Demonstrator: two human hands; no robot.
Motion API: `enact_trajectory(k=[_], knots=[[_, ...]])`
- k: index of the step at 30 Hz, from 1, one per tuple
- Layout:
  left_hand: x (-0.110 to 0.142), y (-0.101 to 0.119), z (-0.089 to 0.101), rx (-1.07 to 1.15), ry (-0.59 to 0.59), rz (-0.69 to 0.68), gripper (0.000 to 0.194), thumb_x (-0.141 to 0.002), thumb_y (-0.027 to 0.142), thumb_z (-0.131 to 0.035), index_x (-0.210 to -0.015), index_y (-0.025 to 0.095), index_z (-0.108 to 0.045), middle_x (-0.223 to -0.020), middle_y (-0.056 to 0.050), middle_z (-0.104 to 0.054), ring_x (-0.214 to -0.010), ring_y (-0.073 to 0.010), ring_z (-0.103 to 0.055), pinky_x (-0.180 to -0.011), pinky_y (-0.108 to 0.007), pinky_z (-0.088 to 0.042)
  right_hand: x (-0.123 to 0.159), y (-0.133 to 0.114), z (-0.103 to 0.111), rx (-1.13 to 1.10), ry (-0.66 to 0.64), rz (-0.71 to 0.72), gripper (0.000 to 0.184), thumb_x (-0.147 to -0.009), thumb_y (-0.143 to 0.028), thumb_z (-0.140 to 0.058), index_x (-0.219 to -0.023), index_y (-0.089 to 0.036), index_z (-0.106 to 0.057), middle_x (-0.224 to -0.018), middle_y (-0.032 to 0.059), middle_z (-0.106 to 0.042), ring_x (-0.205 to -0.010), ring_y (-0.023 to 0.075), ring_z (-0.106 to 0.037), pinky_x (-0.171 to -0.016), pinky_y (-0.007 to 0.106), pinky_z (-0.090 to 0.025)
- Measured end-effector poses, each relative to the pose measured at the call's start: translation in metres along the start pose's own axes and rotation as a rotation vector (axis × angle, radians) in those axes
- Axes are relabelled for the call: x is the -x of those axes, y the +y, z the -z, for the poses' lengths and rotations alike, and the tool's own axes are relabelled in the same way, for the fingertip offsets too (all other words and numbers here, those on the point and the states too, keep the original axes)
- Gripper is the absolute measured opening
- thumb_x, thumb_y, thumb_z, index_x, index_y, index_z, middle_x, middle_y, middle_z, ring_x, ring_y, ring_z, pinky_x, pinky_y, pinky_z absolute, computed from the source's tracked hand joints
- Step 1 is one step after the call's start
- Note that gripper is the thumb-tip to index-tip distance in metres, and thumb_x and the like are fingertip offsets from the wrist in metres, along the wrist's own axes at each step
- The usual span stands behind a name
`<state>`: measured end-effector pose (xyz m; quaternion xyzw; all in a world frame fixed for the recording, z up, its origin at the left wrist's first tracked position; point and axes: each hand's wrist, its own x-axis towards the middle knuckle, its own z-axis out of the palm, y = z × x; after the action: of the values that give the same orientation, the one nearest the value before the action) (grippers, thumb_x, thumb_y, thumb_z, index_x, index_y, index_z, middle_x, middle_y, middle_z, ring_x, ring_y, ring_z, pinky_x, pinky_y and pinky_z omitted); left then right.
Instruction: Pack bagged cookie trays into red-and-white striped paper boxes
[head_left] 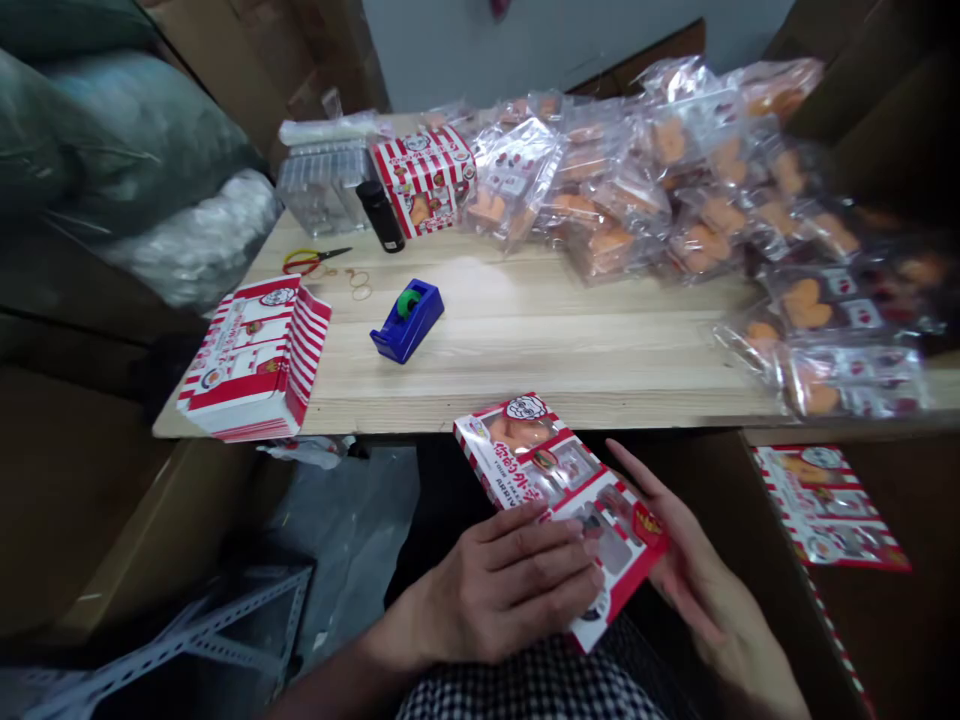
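Note:
A flat red-and-white toy food box point(555, 480) is tilted above my lap, its clear windows showing orange and other small play food pieces. Across its lower front lie the fingers of my left hand point(517, 580), closed over the near edge; the thumb is hidden. My right hand point(697, 570) holds the box's right end, with one finger stretched along the far side and the palm against the edge. In front of the box, on the table, stands a blue tape dispenser point(409, 322) with a green core.
A stack of flat printed cartons point(247, 360) sits at the wooden table's point(525, 345) left end. Scissors point(304, 262), rubber bands point(360, 285), a black bottle point(381, 217) and an upright printed box point(427, 185) are behind. Bagged toy pieces point(600, 210) crowd the back and right. Another packed box point(832, 505) lies inside a carton.

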<state>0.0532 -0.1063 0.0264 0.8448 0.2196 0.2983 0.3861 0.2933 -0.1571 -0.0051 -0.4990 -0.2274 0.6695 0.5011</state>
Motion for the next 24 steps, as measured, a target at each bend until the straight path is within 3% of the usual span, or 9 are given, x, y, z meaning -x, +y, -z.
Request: enact_trajectory(k=[3,6,9,11,13,15,18,21,24], knots=[[-0.002,-0.006,-0.006,-0.096,-0.14,-0.12,0.063,-0.088,0.003,-0.06,-0.143,0.034,-0.051,-0.136,-0.003,-0.065,-0.135,-0.0229,-0.053,-0.119,-0.048,-0.036,0.003,0.004,0.002,-0.006,0.039,-0.073,0.073,-0.085,-0.038,-0.075,-0.15,-0.032,-0.042,-0.129,0.0105,-0.069,-0.105,0.029,-0.073,-0.089,0.046,-0.061],[-0.004,-0.006,0.005,-0.056,-0.263,0.002,0.079,-0.082,-0.002,-0.054,-0.15,0.037,-0.04,-0.155,-0.001,-0.046,-0.152,-0.0281,-0.024,-0.122,-0.06,-0.024,0.003,0.008,0.01,-0.034,0.084,-0.062,0.066,-0.082,-0.033,-0.079,-0.142,-0.029,-0.054,-0.125,0.0102,-0.072,-0.101,0.0285,-0.074,-0.089,0.045,-0.061],[-0.007,-0.01,0.02,0.085,-0.1,0.214,0.082,-0.083,0.009,-0.058,-0.154,0.039,-0.031,-0.164,-0.001,-0.027,-0.154,-0.0317,-0.015,-0.121,-0.064,-0.019,0.007,0.006,0.024,-0.052,0.105,-0.048,0.061,-0.08,-0.027,-0.081,-0.137,-0.029,-0.059,-0.122,0.0095,-0.073,-0.097,0.0265,-0.076,-0.087,0.041,-0.061],[-0.012,-0.019,0.023,0.19,0.155,0.401,0.081,-0.086,0.019,-0.064,-0.156,0.038,-0.027,-0.165,-0.004,-0.026,-0.153,-0.0322,-0.02,-0.121,-0.061,-0.023,0.012,0.002,0.032,-0.046,0.079,-0.042,0.06,-0.079,-0.024,-0.082,-0.135,-0.029,-0.061,-0.121,0.009,-0.074,-0.099,0.0256,-0.075,-0.086,0.039,-0.062],[-0.019,-0.031,0.019,0.36,0.274,0.587,0.075,-0.087,0.029,-0.068,-0.154,0.032,-0.035,-0.159,-0.008,-0.04,-0.145,-0.0332,-0.039,-0.116,-0.055,-0.037,0.016,-0.002,0.036,-0.029,0.031,-0.031,0.06,-0.077,-0.023,-0.083,-0.133,-0.028,-0.063,-0.121,0.0095,-0.074,-0.102,0.0254,-0.074,-0.087,0.039,-0.061],[-0.026,-0.041,0.01,0.573,0.229,0.728,0.06,-0.088,0.037,-0.068,-0.144,0.025,-0.05,-0.141,-0.012,-0.06,-0.123,-0.0328,-0.062,-0.101,-0.047,-0.053,0.018,-0.006,0.036,-0.013,0.001,-0.016,0.06,-0.075,-0.022,-0.083,-0.132,-0.026,-0.064,-0.123,0.011,-0.073,-0.104,0.0251,-0.073,-0.089,0.04,-0.061],[-0.033,-0.045,-0.01,0.722,0.182,0.846,0.048,-0.089,0.043,-0.066,-0.13,0.02,-0.062,-0.12,-0.01,-0.073,-0.099,-0.0286,-0.072,-0.085,-0.036,-0.059,0.023,-0.01,0.038,0.004,0.038,0.003,0.049,-0.074,-0.024,-0.084,-0.12,-0.021,-0.07,-0.114,0.0104,-0.076,-0.095,0.022,-0.075,-0.086,0.038,-0.061],[-0.039,-0.041,-0.026,0.721,0.185,0.813,0.059,-0.085,0.044,-0.071,-0.139,0.027,-0.054,-0.135,-0.009,-0.065,-0.114,-0.0292,-0.067,-0.092,-0.036,-0.058,0.039,-0.021,0.058,0.02,0.16,0.004,0.033,-0.073,-0.026,-0.085,-0.103,-0.017,-0.073,-0.095,0.0065,-0.079,-0.08,0.0181,-0.076,-0.077,0.032,-0.062],[-0.047,-0.04,-0.031,0.652,0.197,0.715,0.076,-0.082,0.044,-0.073,-0.149,0.034,-0.038,-0.152,-0.009,-0.049,-0.126,-0.0288,-0.06,-0.105,-0.042,-0.051,0.079,-0.046,0.103,0.025,0.423,0.075,0.034,-0.07,-0.027,-0.087,-0.1,-0.019,-0.073,-0.092,0.0047,-0.079,-0.078,0.0182,-0.076,-0.075,0.032,-0.062]])
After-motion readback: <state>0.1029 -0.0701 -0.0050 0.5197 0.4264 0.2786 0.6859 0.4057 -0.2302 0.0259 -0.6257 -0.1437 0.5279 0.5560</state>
